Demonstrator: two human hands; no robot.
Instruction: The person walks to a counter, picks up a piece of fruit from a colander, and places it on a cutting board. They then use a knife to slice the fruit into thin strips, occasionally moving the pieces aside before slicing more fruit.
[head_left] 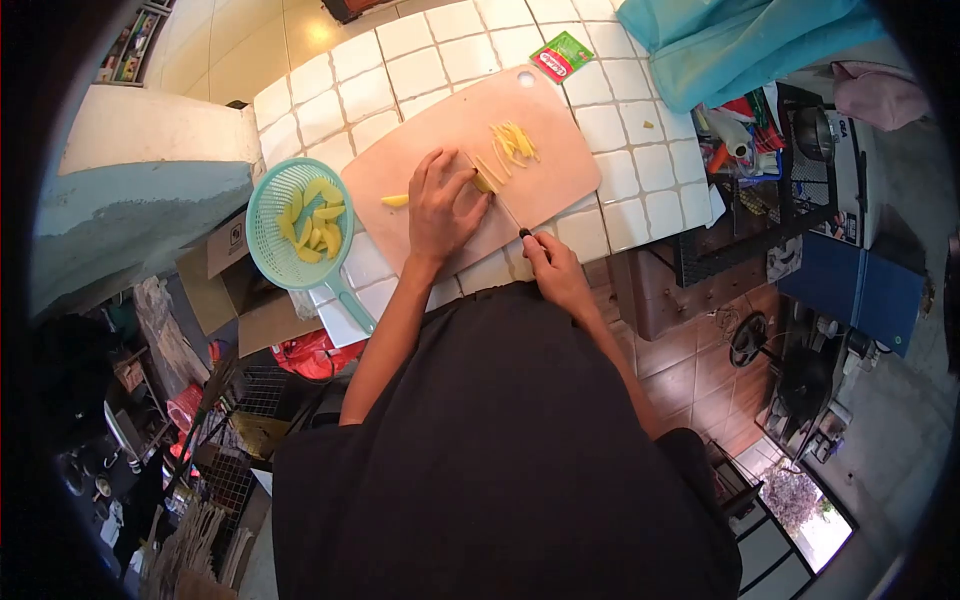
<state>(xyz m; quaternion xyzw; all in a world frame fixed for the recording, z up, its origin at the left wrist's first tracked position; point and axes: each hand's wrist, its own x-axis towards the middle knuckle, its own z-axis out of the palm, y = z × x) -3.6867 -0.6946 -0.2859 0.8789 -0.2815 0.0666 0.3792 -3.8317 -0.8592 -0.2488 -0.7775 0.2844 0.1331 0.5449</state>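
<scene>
My right hand (560, 268) grips the dark handle of a kitchen knife (507, 205) at the near edge of a pink cutting board (560, 185). Its thin blade points away from me, alongside a pale yellow wedge (484, 184). With bent fingers, my left hand (442, 205) presses that wedge onto the board, partly hiding it. Just right of the blade lie a few cut strips, and a small pile of thin yellow strips (515, 142) sits beyond them. Another yellow wedge (395, 200) rests left of my left hand.
A turquoise colander (262, 240) with several yellow wedges stands left of the board, its handle toward me. Near the board's far corner is a green and red packet (562, 57). Turquoise cloth (740, 45) covers the tiled counter's (350, 95) far right. A black rack (755, 215) stands right.
</scene>
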